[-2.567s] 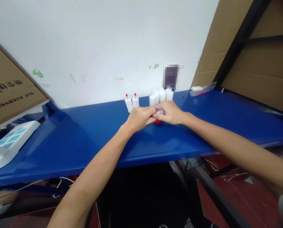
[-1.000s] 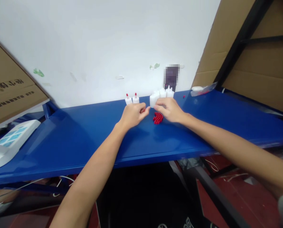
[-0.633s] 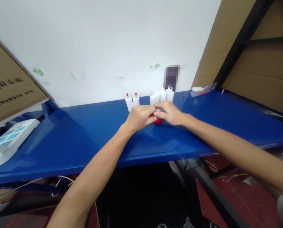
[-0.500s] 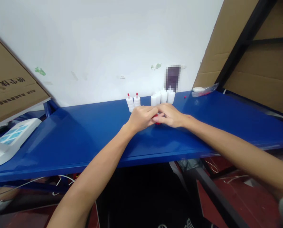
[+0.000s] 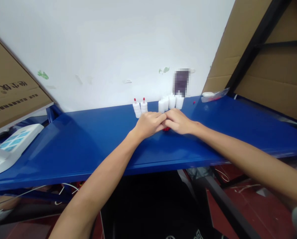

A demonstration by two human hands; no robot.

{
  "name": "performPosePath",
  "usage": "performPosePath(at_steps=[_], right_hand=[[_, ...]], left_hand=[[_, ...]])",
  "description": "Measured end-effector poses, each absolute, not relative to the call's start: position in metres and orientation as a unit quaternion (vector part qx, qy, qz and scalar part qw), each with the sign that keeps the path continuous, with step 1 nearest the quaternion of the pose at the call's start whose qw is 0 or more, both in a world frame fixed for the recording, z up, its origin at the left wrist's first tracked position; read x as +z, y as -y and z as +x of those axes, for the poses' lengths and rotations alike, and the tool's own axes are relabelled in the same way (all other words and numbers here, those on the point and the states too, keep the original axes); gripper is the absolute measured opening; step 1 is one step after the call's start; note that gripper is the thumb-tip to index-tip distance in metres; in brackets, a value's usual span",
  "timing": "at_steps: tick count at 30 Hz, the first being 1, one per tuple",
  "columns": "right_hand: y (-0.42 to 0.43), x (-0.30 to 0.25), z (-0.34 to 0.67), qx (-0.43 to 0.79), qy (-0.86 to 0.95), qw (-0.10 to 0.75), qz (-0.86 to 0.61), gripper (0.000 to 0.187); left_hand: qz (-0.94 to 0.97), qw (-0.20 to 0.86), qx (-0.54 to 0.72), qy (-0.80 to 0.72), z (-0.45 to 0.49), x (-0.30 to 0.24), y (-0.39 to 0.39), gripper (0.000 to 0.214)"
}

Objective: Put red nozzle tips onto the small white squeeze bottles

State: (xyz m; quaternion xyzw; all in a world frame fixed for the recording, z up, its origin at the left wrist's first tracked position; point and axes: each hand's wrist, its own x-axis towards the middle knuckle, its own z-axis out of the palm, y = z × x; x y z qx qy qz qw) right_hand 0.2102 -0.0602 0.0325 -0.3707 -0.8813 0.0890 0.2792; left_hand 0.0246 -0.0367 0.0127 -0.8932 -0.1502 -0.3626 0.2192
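Note:
Over the middle of the blue table, my left hand [image 5: 148, 124] and my right hand [image 5: 177, 121] meet with bent fingers pressed together. Whatever lies between the fingertips is hidden by the hands. Small red pieces [image 5: 166, 129] show just under the fingers; their shape is mostly covered. Behind my left hand stand two white squeeze bottles [image 5: 137, 109] with red tips, upright and side by side. Beyond my right hand is a group of several white bottles [image 5: 172, 101], also upright, with no red tips in sight.
The blue table [image 5: 88, 142] runs along a white wall. At the far left sits a white device [image 5: 16, 142] with blue panels, near a cardboard box [image 5: 14, 89]. A clear plastic bag [image 5: 215, 95] and a small red piece [image 5: 194, 102] lie at the back right.
The fingers of my right hand have shifted slightly against my left hand, and less red shows between them. The bottles stay where they were.

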Motion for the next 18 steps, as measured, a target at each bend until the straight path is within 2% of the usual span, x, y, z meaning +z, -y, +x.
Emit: performPosePath(at_steps=[18], right_hand=[[0.0606, 0.0307, 0.2098, 0.067, 0.875, 0.283, -0.387, 0.027]], left_hand=[[-0.904, 0.205, -0.340, 0.157, 0.0263, 0.0156, 0.0380, 0.032]])
